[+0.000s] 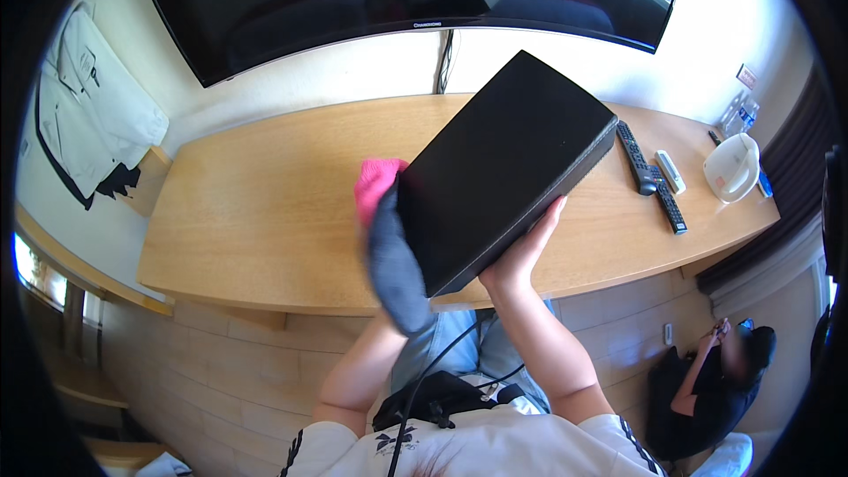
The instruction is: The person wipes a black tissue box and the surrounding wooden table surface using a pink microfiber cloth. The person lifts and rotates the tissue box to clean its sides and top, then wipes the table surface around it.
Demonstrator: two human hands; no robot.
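A black box (510,165) with stitched edges, leather-like, is held tilted above the wooden desk (265,212). My right hand (527,248) supports it from below at its lower right side, fingers along the edge. At the box's lower left end a dark grey and pink cloth (394,265) lies against it, slightly blurred. My left hand (391,328) is covered by this cloth; only the wrist and forearm show, so its fingers are hidden.
On the desk's right lie remote controls (635,158), a white handheld object (670,172), a white kettle (731,168) and a plastic bottle (742,116). A television (411,6) hangs behind. A white jacket (93,99) hangs left. Another person (712,391) is at the lower right.
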